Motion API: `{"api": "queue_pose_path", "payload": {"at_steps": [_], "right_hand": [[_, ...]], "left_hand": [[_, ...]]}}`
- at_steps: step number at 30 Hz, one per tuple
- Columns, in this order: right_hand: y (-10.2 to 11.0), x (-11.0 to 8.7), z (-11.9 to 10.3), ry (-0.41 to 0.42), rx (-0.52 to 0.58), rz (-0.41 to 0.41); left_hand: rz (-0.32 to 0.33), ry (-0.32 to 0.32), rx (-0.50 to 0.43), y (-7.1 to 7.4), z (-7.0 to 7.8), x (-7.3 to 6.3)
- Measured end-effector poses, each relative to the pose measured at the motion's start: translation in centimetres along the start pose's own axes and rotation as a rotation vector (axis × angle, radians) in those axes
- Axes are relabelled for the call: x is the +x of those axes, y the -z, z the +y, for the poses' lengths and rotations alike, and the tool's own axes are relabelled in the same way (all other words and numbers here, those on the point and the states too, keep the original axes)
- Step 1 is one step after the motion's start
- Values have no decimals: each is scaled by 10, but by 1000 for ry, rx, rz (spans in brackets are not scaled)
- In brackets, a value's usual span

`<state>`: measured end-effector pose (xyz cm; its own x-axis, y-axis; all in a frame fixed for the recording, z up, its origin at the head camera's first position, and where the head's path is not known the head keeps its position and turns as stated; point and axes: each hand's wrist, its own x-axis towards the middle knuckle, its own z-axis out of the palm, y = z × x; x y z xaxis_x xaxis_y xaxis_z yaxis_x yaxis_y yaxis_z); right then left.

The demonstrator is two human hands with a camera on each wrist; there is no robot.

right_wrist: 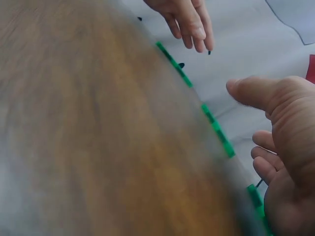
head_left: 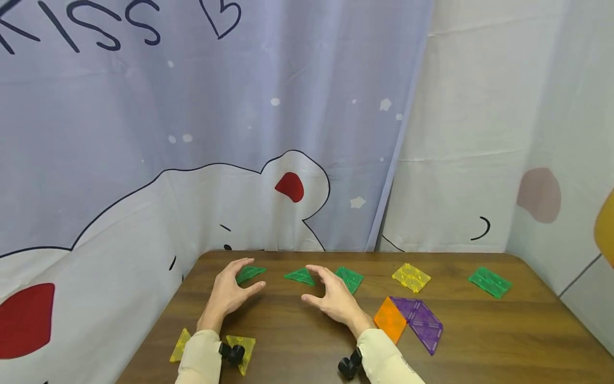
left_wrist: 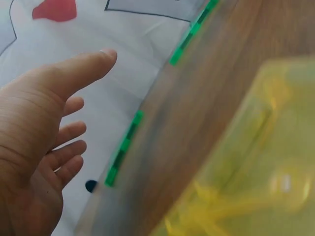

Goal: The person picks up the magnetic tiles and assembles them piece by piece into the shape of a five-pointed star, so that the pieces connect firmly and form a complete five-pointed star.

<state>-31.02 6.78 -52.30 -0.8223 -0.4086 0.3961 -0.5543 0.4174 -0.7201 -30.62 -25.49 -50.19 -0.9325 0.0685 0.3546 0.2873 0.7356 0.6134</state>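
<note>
In the head view my left hand (head_left: 227, 290) hovers above the table, thumb and fingers spread apart, holding nothing. Just beyond its fingers lies a green triangular magnetic tile (head_left: 250, 274). My right hand (head_left: 334, 297) is over the table too, its thumb and fingers apart with nothing between them. Another green triangular tile (head_left: 300, 276) lies by its fingertips, and a green tile (head_left: 349, 279) is just past its knuckles. The left wrist view has a blurred yellow tile (left_wrist: 266, 162) close to the camera. Both hands (right_wrist: 184, 22) appear in the right wrist view.
Right of my right hand lie an orange tile (head_left: 390, 319) and purple tiles (head_left: 422, 321), edge to edge. Farther back are a yellow tile (head_left: 411, 278) and a green tile (head_left: 490, 281). Two yellow triangles (head_left: 180, 345) flank my left sleeve. A printed curtain (head_left: 288, 122) hangs behind the table (head_left: 297, 341).
</note>
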Motion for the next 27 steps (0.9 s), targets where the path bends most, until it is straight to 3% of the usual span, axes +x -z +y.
{"api": "queue_pose_path", "payload": {"at_steps": [5, 12, 20, 27], "right_hand": [[-3, -3, 5, 19, -32, -30], [-2, -3, 6, 24, -127, -64], [-5, -5, 8, 87, -76, -37], [-7, -7, 10, 64, -110, -24]], "left_hand": [[-66, 15, 51, 0, -8, -2], [-106, 50, 86, 0, -10, -3], [-49, 71, 68, -2, -8, -7], [-47, 92, 17, -3, -2, -11]]}}
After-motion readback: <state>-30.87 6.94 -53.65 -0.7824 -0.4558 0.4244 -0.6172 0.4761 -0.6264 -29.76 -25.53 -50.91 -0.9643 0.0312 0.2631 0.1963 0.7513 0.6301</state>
